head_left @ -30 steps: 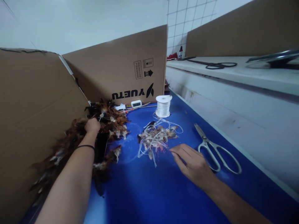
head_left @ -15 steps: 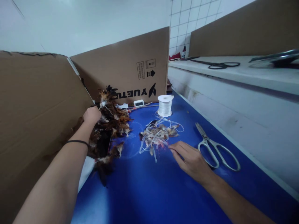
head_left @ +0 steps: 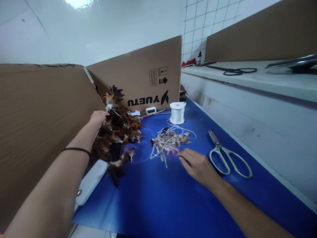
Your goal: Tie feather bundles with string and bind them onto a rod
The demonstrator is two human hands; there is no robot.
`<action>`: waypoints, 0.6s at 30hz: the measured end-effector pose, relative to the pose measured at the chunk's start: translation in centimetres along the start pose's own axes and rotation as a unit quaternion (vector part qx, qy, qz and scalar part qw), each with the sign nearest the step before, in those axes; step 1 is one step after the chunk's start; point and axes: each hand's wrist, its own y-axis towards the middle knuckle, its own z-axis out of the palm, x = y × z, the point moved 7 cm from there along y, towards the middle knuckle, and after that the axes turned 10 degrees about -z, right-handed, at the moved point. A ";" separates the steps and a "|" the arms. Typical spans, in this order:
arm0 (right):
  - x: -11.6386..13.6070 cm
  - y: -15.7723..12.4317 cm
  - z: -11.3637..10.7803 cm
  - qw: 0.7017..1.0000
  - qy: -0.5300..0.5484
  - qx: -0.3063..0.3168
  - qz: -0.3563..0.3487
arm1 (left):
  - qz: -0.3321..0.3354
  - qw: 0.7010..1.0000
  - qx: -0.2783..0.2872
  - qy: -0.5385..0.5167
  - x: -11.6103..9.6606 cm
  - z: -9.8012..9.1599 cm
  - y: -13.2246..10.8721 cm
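My left hand (head_left: 98, 118) is closed on a bunch of brown and black feathers (head_left: 112, 97), holding its bound end up above a larger feather pile (head_left: 116, 138) at the left of the blue table (head_left: 158, 195). Flat on the blue surface lies my right hand (head_left: 198, 166), fingers stretched out, its fingertips touching a tangle of white string and feather scraps (head_left: 168, 142). A spool of white thread (head_left: 177, 112) stands just behind the tangle. Silver scissors (head_left: 226, 156) lie to the right of my right hand.
Cardboard panels (head_left: 37, 125) wall the left side, and a box printed YUETU (head_left: 143, 76) stands at the back. A white flat object (head_left: 90, 181) lies under the feather pile. A raised white ledge (head_left: 250, 82) on the right carries black scissors (head_left: 232, 70).
My left hand has lifted a bunch of feathers up out of the pile. The right hand has stayed by the string tangle. The view has tilted, showing the table's near edge.
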 end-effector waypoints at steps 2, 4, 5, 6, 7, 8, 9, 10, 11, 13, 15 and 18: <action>0.1 0.0 0.1 1.000 0.010 0.002 -0.001 | -0.019 0.999 0.023 -0.040 0.0 0.4 -1.0; 0.1 0.0 0.2 1.000 0.023 -0.002 0.003 | -0.026 0.996 0.050 -0.072 -0.3 0.9 -2.4; 0.1 0.0 0.2 1.000 0.030 -0.004 0.007 | -0.025 0.994 0.065 -0.088 -0.7 1.2 -3.1; 0.0 0.0 0.3 0.999 0.038 -0.006 0.012 | -0.022 0.991 0.079 -0.103 -1.1 1.5 -4.0; 0.0 0.1 0.3 0.999 0.047 -0.010 0.018 | -0.016 0.988 0.096 -0.122 -1.5 1.9 -5.0; -0.1 0.1 0.3 0.998 0.056 -0.016 0.025 | -0.012 0.976 0.133 -0.173 -1.9 2.5 -6.1; -0.2 0.1 0.2 0.997 0.067 -0.026 0.033 | -0.010 0.964 0.161 -0.211 -2.3 3.1 -7.2; -0.3 0.1 0.1 0.995 0.078 -0.038 0.042 | -0.001 0.953 0.188 -0.236 -2.7 3.7 -8.6; -0.5 0.2 0.0 0.993 0.092 -0.053 0.051 | 0.004 0.945 0.211 -0.250 -2.9 4.3 -9.9; -0.8 0.4 -0.4 0.986 0.124 -0.088 0.073 | 0.009 0.926 0.266 -0.267 -3.0 5.9 -12.9; -1.4 0.6 -0.6 0.971 0.173 -0.122 0.109 | 0.008 0.906 0.316 -0.281 -2.6 7.6 -15.8; -2.1 1.2 -0.3 0.923 0.305 -0.149 0.184 | -0.002 0.879 0.368 -0.303 -1.4 10.0 -19.7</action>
